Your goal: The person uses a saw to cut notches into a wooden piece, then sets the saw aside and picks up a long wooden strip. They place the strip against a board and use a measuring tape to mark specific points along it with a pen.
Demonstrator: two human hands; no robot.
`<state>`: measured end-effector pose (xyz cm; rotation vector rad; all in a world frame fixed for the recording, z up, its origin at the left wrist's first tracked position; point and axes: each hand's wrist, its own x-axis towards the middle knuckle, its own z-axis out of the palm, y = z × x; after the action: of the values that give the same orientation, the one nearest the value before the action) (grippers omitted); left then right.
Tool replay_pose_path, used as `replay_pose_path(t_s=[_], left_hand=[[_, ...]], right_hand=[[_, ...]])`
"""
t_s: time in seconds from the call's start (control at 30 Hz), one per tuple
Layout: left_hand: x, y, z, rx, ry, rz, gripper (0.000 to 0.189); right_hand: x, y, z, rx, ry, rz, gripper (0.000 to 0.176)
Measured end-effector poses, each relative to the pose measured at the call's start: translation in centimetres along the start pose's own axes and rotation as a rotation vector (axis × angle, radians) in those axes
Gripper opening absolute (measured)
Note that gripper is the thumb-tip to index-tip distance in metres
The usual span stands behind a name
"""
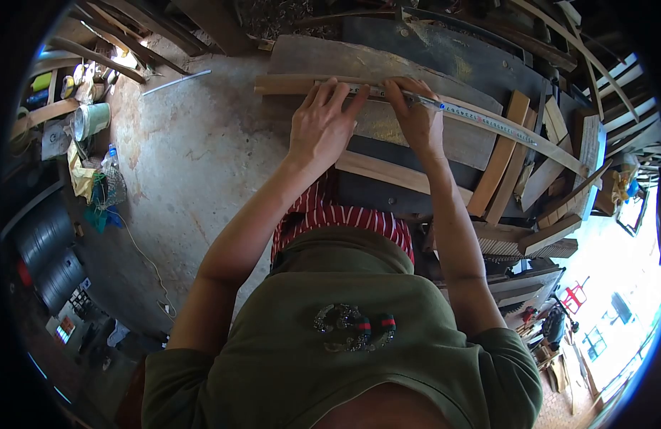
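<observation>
A long pale wooden strip (280, 85) lies across the workbench, with a measuring tape (487, 121) stretched along it. My left hand (322, 121) is closed at the tape's left part, its fingertips pressing tape and wood together. A little to the right, my right hand (421, 125) pinches a slim pen (432, 103) with a bluish end, just above the tape. Fingers hide part of the pen and of the tape between the hands. Beneath the strip is a wide rough board (309, 57).
Several wood offcuts (507, 143) lie at the bench's right side. Another strip (395, 171) runs along the near edge. Concrete floor (194, 143) spreads to the left, with a bucket (92, 120) and a thin white rod (176, 82). Stacked lumber stands at upper right.
</observation>
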<state>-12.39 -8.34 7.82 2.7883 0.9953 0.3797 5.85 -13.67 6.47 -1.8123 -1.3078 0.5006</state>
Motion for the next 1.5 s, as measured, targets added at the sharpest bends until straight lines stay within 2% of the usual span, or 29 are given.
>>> replay_pose_path(t_s=[0.13, 0.2, 0.4, 0.53, 0.7, 0.83, 1.0, 1.13, 1.23, 1.33, 1.43, 1.5], left_hand=[[-0.1, 0.0, -0.2, -0.008, -0.015, 0.000, 0.058], [-0.1, -0.2, -0.1, 0.046, -0.057, 0.027, 0.066], [-0.1, -0.2, 0.0, 0.046, -0.062, 0.025, 0.067], [-0.2, -0.3, 0.2, 0.052, -0.049, 0.028, 0.067], [-0.2, -0.3, 0.3, 0.062, -0.046, 0.029, 0.067], [-0.2, -0.3, 0.1, 0.047, -0.050, 0.022, 0.066], [-0.2, -0.2, 0.1, 0.043, -0.051, 0.019, 0.067], [-0.2, -0.2, 0.0, 0.046, -0.043, 0.021, 0.067], [-0.2, -0.3, 0.2, 0.038, -0.040, 0.026, 0.066], [-0.3, -0.2, 0.2, 0.045, -0.042, 0.025, 0.066], [-0.2, -0.3, 0.1, 0.051, -0.033, 0.022, 0.066], [-0.2, -0.3, 0.1, 0.048, -0.035, 0.026, 0.066]], right_hand=[[0.0, 0.0, 0.3, 0.012, 0.060, -0.031, 0.018], [-0.1, 0.0, -0.1, -0.037, -0.016, -0.010, 0.017], [0.1, -0.3, 0.3, -0.020, 0.059, -0.016, 0.017], [0.0, 0.0, 0.2, -0.059, -0.002, -0.041, 0.017], [0.2, 0.0, 0.9, 0.023, 0.130, -0.063, 0.013], [0.0, -0.3, 0.4, -0.021, 0.059, -0.052, 0.013], [0.1, 0.0, 1.1, 0.010, 0.135, -0.055, 0.013], [-0.1, -0.4, 0.2, -0.068, -0.001, -0.009, 0.018], [0.0, -0.2, 0.5, -0.022, 0.030, 0.012, 0.018], [0.0, 0.0, 0.9, -0.008, 0.141, -0.081, 0.013], [-0.2, -0.5, 0.5, -0.029, 0.079, -0.055, 0.012], [-0.3, -0.6, 0.4, -0.006, 0.028, 0.071, 0.020]])
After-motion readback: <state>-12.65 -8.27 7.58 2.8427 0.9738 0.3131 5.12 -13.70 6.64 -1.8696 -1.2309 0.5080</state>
